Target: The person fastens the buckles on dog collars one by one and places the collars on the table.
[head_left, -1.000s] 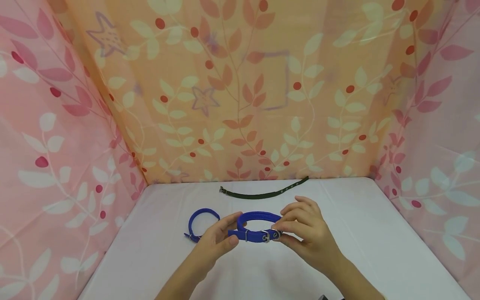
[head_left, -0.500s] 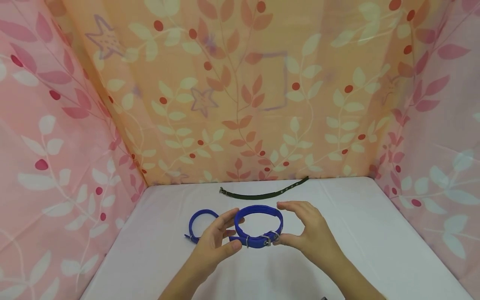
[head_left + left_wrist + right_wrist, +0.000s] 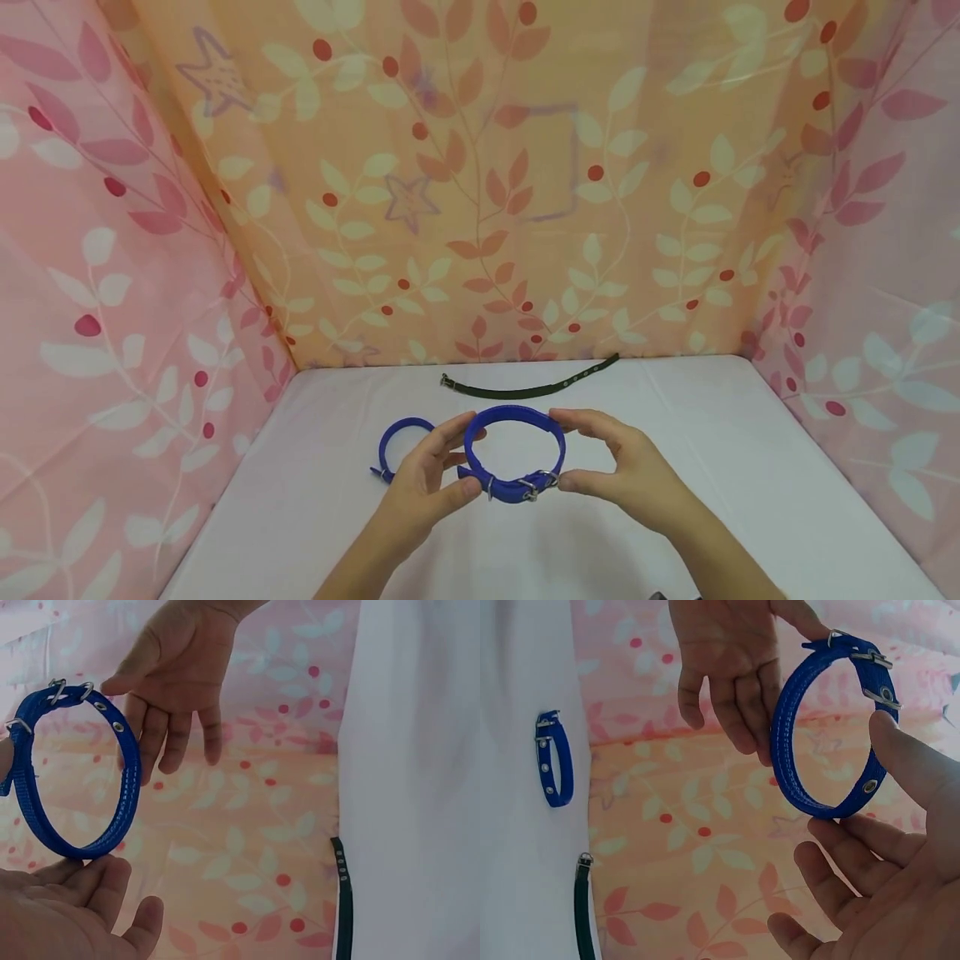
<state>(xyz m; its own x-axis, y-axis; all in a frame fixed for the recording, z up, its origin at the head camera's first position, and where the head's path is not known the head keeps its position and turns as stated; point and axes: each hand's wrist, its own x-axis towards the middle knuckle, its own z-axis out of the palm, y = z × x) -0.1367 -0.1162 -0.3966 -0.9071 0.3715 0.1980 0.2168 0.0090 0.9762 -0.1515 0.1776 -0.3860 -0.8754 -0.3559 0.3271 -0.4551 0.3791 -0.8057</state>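
I see room toward the right edge of the white table (image 3: pixel 750 467); the green strap (image 3: pixel 517 394) lies near the back edge. The left hand (image 3: pixel 423 482) and right hand (image 3: pixel 633 462) clamp thumbs and fingers on the blue collar (image 3: pixel 510 492), midair; a second blue loop (image 3: pixel 566 761) lies left.

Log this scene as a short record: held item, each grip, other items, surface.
held_item: blue collar, buckled into a loop, off the table
left_grip: left grip, thumb and fingers on the collar
right_grip: right grip, thumb and fingers on its opposite side
other_1: smaller-looking blue loop, partly behind left grip in head view
other_2: dark green strap, unlooped, near back edge
surface: white table
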